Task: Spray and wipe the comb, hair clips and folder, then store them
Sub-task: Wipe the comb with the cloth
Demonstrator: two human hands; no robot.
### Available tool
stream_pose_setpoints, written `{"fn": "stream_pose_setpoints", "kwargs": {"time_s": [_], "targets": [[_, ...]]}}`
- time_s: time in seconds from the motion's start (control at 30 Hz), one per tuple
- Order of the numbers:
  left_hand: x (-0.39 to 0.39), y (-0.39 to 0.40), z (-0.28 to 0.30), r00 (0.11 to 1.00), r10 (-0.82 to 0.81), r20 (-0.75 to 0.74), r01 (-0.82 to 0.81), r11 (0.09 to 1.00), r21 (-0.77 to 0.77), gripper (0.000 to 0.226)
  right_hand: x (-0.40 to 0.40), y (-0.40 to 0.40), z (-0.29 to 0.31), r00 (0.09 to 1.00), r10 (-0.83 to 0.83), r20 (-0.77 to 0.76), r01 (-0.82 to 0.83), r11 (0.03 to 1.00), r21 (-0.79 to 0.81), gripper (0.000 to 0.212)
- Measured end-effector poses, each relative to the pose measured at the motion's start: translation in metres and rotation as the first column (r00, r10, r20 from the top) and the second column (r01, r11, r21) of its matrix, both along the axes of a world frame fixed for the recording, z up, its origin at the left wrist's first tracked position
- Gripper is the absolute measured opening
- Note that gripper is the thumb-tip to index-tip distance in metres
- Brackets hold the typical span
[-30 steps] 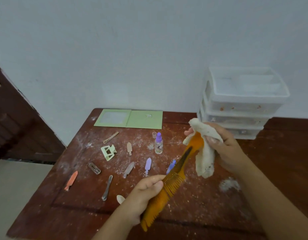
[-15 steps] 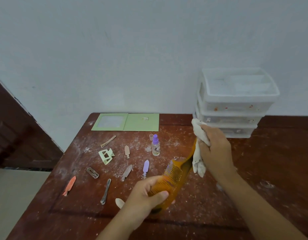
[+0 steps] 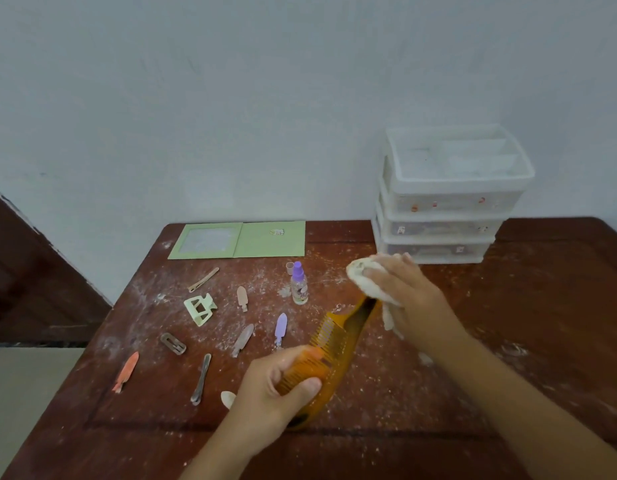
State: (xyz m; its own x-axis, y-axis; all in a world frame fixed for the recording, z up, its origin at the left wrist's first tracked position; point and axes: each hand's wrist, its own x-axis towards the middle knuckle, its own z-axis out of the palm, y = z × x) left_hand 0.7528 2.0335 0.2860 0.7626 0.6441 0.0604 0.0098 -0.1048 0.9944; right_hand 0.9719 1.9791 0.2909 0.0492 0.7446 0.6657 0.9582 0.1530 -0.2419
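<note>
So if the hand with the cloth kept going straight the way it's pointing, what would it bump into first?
Probably the spray bottle. The right hand holds the cloth and points left and a bit away, toward the bottle. Depth is unclear, so it might pass above it.

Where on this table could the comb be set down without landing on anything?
Bare wood lies right of the right hand, in front of the drawers, and along the near edge. The left half is crowded: clips, spray bottle and folder.
</note>
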Motion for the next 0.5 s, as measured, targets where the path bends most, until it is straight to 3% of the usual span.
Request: {"fn": "stream_pose_setpoints", "kwargs": {"time_s": [0.17, 0.33, 0.5], "targets": [[0.002, -0.001, 0.001, 1.000, 0.012, 0.024, -0.010, 0.999, -0.044, 0.030, 0.005, -0.001, 0.003, 0.991, -0.097, -0.089, 0.093, 0.995, -0.042, 0.034], [0.010, 0.000, 0.003, 0.990, 0.124, 0.070, -0.105, 0.966, -0.235, 0.033, -0.049, -0.014, -0.030, 0.995, 0.096, -0.017, -0.097, 0.993, -0.064, 0.025], [0.013, 0.001, -0.006, 0.978, 0.163, 0.131, -0.099, 0.913, -0.396, 0.027, -0.067, -0.019, -0.032, 0.992, 0.122, -0.043, -0.127, 0.984, -0.123, 0.031]]}}
